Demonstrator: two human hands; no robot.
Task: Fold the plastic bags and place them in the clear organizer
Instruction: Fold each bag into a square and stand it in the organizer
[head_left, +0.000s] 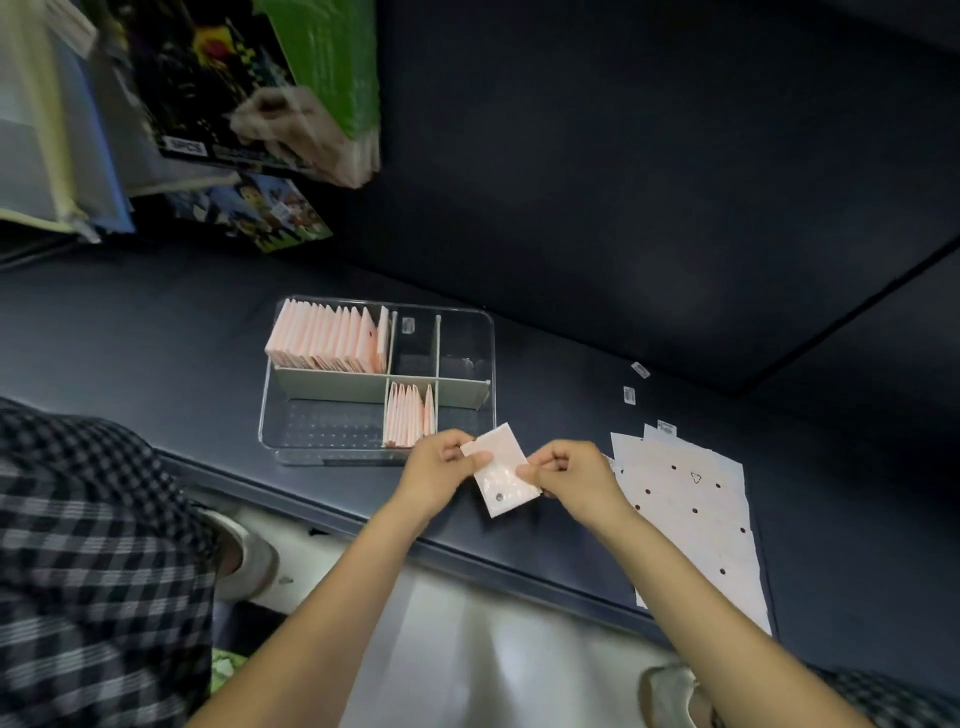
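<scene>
A small folded pale pink plastic bag (500, 470) is held above the dark surface, pinched on its left edge by my left hand (441, 467) and on its right edge by my right hand (569, 470). Just beyond it stands the clear organizer (311, 457) with grey dividers. Its back-left compartment holds a row of several upright folded pink bags (327, 338). A narrower front-middle compartment holds several more upright folded bags (408, 415). To the right lies a flat stack of unfolded white bags (691, 514) with dark dots.
The dark padded surface (597, 322) runs from left to right, with its front edge near my forearms. Small labels (629, 394) lie behind the unfolded stack. Colourful boxes (249, 88) lean at the upper left. Checked fabric (93, 561) shows at the lower left.
</scene>
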